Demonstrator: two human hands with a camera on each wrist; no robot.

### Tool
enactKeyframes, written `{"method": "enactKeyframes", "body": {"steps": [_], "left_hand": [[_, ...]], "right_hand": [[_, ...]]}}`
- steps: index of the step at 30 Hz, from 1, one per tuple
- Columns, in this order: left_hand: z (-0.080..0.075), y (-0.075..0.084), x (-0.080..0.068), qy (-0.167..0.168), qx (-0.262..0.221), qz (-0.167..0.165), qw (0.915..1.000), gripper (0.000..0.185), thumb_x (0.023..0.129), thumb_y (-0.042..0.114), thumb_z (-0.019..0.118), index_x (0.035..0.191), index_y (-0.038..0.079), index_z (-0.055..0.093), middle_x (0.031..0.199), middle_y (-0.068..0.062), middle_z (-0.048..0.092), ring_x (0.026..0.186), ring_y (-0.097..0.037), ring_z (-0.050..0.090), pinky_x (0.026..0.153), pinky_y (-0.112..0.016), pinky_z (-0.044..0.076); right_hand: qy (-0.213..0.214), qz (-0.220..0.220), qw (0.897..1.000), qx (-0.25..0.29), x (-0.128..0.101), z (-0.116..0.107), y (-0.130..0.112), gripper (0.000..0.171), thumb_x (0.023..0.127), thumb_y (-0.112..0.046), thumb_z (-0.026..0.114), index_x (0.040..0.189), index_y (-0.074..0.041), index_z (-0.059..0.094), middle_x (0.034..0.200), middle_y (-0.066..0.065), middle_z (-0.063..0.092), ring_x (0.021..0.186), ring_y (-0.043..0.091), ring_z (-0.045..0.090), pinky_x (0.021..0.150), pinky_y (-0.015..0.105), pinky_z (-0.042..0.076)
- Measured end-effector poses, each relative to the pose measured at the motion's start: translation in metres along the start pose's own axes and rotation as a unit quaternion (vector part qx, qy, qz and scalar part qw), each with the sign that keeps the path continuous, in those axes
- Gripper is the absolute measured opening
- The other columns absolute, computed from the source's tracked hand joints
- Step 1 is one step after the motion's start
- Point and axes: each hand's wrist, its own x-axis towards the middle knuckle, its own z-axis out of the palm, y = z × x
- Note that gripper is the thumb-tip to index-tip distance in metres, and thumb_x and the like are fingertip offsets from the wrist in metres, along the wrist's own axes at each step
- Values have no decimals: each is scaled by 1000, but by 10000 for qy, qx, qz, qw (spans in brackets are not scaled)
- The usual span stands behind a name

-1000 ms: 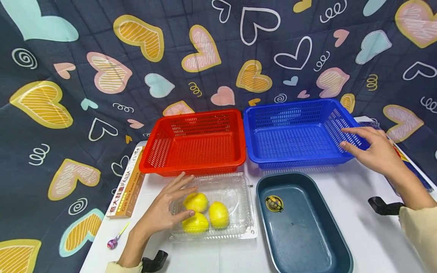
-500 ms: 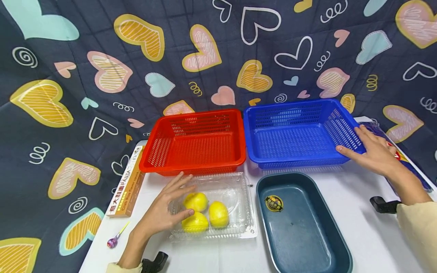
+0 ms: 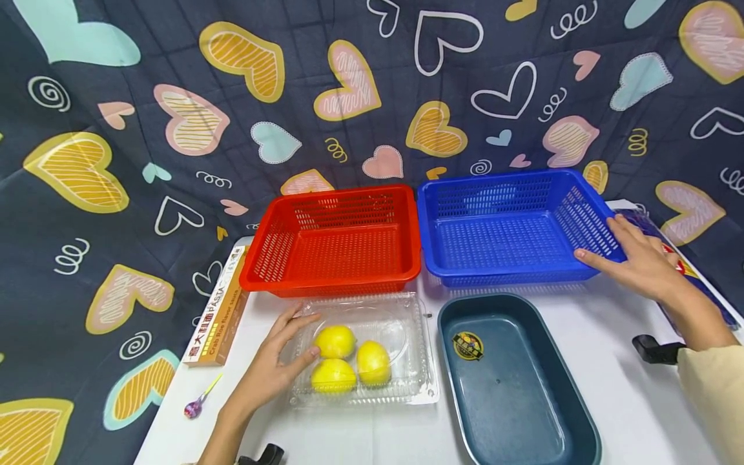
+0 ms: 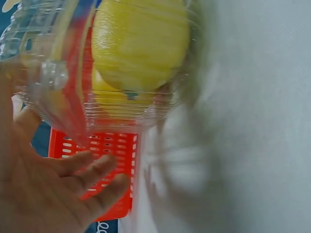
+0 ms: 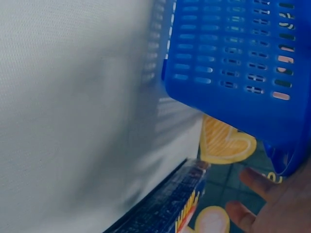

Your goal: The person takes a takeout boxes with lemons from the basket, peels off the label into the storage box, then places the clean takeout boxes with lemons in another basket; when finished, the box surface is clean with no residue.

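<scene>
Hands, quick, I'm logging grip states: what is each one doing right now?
Left hand: open, fingers straight against the clear clamshell box of lemons.
Right hand: open, fingers resting on the blue basket edge.

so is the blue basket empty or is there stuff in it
Empty: the blue basket shows only its bare slotted floor and walls; the right hand rests on its near right corner.

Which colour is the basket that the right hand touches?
Blue basket, at the right hand; clearest in the head view.
</scene>
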Motion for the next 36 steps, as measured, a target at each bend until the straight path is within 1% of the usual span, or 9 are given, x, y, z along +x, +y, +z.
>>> {"method": "enactKeyframes", "body": {"steps": [2,5,9,12,14,18,20,25,36], "left_hand": [[0,0,-1,-119,-62,-135,9998,53,95,29,71,145,31,54,162,-10,38,149,-39,35,108,-67,42],[-1,0,-2,-269,-179,-271,9991,52,97,29,68,146,32,52,156,-7,46,139,-36,47,101,-55,49],[-3,1,-2,-421,-465,-526,9966,49,98,27,67,145,33,52,141,-9,54,110,-25,58,87,-37,52],[-6,3,0,-558,-811,-790,9920,49,98,24,66,144,31,53,134,-14,51,85,-18,55,73,-28,49],[-8,4,1,-670,-1065,-971,9873,49,98,22,66,145,29,52,134,-17,47,76,-17,54,68,-26,47],[-10,4,2,-784,-1400,-1167,9801,50,99,20,64,147,24,51,141,-18,45,78,-22,59,71,-27,48],[-10,4,3,-797,-1473,-1194,9786,50,99,19,63,147,23,51,140,-17,45,81,-23,60,73,-27,50],[-10,3,4,-758,-1584,-1043,9789,49,99,17,63,147,21,51,132,-19,44,71,-14,56,69,-24,48],[-14,9,6,-807,-1841,-717,9770,50,99,11,62,147,18,50,143,-18,41,65,-10,53,64,-23,47]], "right_hand": [[-18,-4,10000,3,0,0,0,105,96,-65,50,161,-2,-4,167,28,-10,142,71,0,98,89,0],[-18,-6,10000,25,0,0,-1,105,96,-64,50,161,-2,-3,167,29,-10,142,71,0,98,89,-1],[-20,-2,10000,45,0,1,-2,105,96,-65,50,161,-2,-3,168,28,-11,143,70,-1,101,89,-1],[-13,-17,10000,55,-1,0,-3,105,96,-65,49,162,-3,-4,168,26,-11,144,69,-1,102,87,0],[-20,-24,10000,56,-1,0,-4,104,96,-65,49,162,-3,-4,168,26,-12,144,70,-2,102,87,0],[-62,-4,10000,66,-1,-1,-5,104,96,-65,48,161,-4,-5,168,26,-13,143,71,-3,101,88,1],[-76,13,9999,69,-1,-1,-5,105,96,-66,48,161,-3,-5,168,26,-13,143,71,-3,101,88,1],[-117,59,9999,111,-2,-1,-4,105,96,-66,49,161,-4,-6,168,26,-14,143,71,-5,101,89,0],[-167,40,9994,300,-2,-1,1,105,96,-64,51,161,-6,-8,168,23,-17,144,69,-10,101,90,1]]}}
